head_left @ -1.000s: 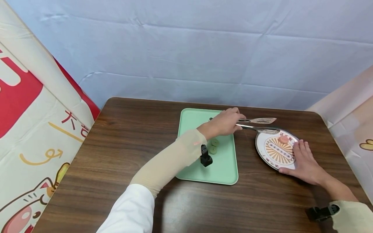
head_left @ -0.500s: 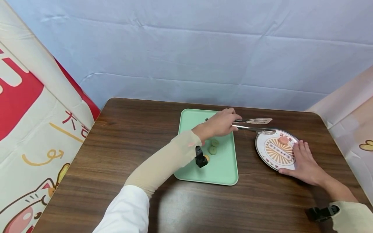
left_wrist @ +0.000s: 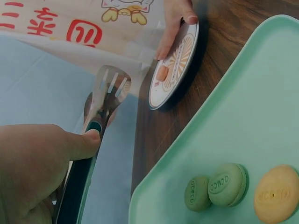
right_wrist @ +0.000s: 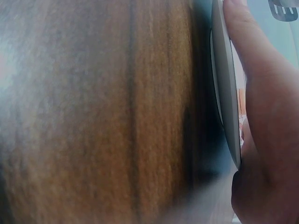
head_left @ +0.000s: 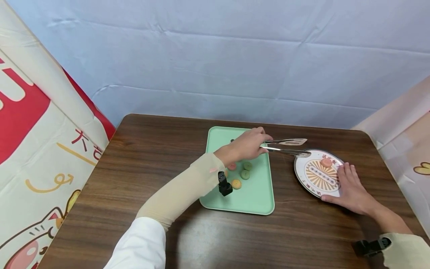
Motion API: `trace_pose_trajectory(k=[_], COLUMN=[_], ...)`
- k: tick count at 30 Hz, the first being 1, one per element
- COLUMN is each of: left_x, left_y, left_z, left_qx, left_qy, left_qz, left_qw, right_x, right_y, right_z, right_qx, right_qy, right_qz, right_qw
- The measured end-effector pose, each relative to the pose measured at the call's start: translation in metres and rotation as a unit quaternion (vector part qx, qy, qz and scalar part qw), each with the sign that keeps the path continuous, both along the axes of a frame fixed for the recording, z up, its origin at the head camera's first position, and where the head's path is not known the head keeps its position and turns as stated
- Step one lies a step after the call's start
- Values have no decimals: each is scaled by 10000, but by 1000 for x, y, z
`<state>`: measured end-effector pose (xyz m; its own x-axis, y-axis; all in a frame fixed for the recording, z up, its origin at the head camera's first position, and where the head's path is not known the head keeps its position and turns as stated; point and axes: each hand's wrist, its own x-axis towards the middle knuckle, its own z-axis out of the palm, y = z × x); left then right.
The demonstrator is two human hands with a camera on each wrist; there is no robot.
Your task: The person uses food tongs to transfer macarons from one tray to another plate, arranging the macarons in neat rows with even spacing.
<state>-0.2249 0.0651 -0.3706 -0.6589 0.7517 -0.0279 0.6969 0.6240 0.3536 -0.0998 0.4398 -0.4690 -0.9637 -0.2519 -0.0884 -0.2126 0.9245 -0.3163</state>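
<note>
In the head view, my left hand [head_left: 246, 144] grips metal serving tongs [head_left: 280, 150] over the far right of a light green tray [head_left: 256, 201]. The tongs' arms stand apart with nothing between their slotted ends, and one end overlaps the plate's rim. My right hand [head_left: 356, 190] rests with straight, spread fingers on the right side of a round white plate [head_left: 304, 177] with a sunburst print. A pink macaron [head_left: 326, 162] lies on that plate. On the tray sit two green macarons [left_wrist: 227, 184], a yellow macaron [left_wrist: 276, 193] and a pink macaron [head_left: 231, 166]; my left forearm partly hides another.
The dark brown wooden table [head_left: 161, 149] bears the tray at its middle and the plate near its right side. A pale cloth backdrop [head_left: 215, 67] hangs behind the far edge. Printed cloth [head_left: 33, 130] borders the left.
My left hand has moved left with the tongs, drawing their ends back from over the plate. The yellow and pink macarons have come into view beside the forearm. My right hand stays on the plate.
</note>
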Motion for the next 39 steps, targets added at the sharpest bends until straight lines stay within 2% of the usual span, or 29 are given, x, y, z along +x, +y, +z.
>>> trace_pose_trajectory(k=[7, 18, 39], left_x=[-1, -2, 5], left_y=[-8, -17, -41], left_z=[-2, -6, -8], left_qx=[33, 149, 360], left_qy=[77, -6, -137], left_qz=[29, 13, 128], left_qw=[10000, 9999, 9992], right_x=[-1, 1, -1], right_y=[1, 0, 1], right_z=[-1, 3, 2], right_qx=[-5, -57, -93], right_qy=[-46, -115, -157], right_qz=[-26, -29, -92], right_qw=[10000, 9999, 9998])
